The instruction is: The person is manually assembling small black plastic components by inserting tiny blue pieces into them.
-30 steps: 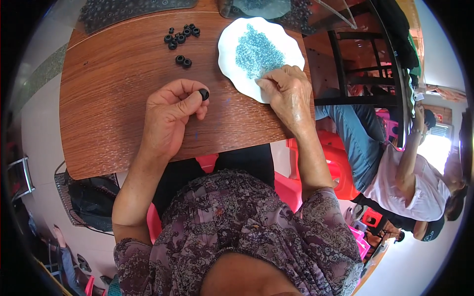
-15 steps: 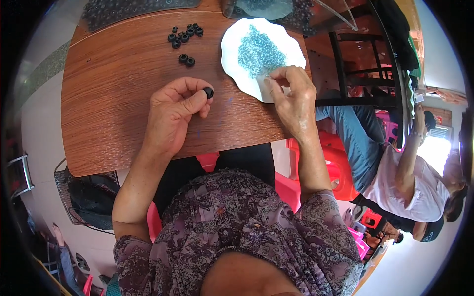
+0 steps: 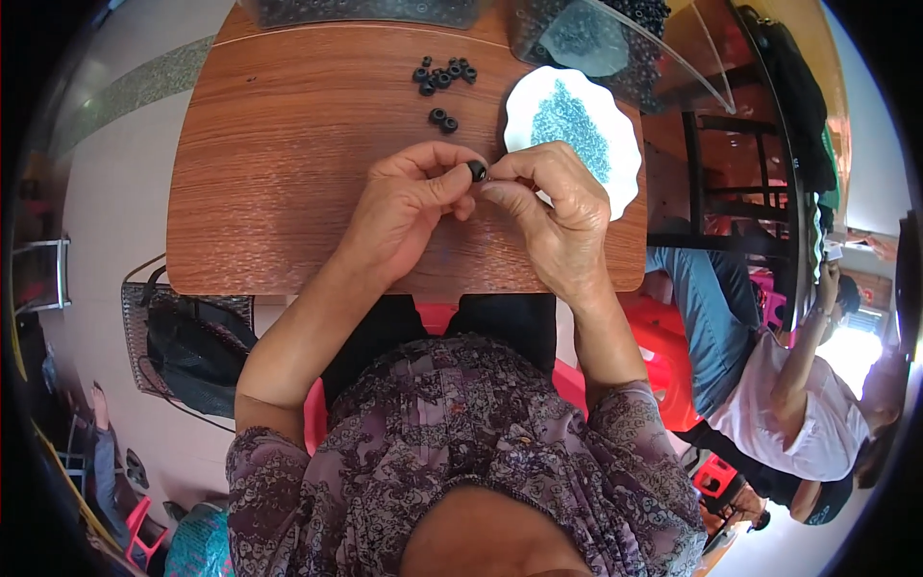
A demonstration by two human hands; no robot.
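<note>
Your left hand [image 3: 409, 210] is closed in a pinch, with a round black bead [image 3: 477, 170] held at the tips of its thumb and forefinger. The bead sits above the table [image 3: 288, 173], in front of your chest. Your right hand [image 3: 569, 223] comes in from the other side, its thumb and forefinger narrowed almost to a point right beside that bead. You cannot tell from this view whether those fingertips touch the bead or grip something tiny, as they are too small and close together to read.

Behind your right hand lies a white plate [image 3: 623, 197] with a scalloped rim, near the table's right edge; your fingers and knuckles cover its lower left part. A heap of small, clear bluish beads [image 3: 572, 123] is spread over the middle of the plate.

Left of the plate, a pair of black beads [image 3: 449, 124] rests on the table, side by side. A loose cluster of black beads [image 3: 443, 80] lies farther from you, just beyond the pair.

At the far right corner stands a clear container [image 3: 586, 48] with dark contents, and another see-through container [image 3: 370, 10] runs along the far edge. To your left, below table level, is a basket [image 3: 144, 370] with a black bag [image 3: 192, 346] in it. On your right you have a red stool [image 3: 668, 370] and a seated person in a white shirt [image 3: 803, 413].
</note>
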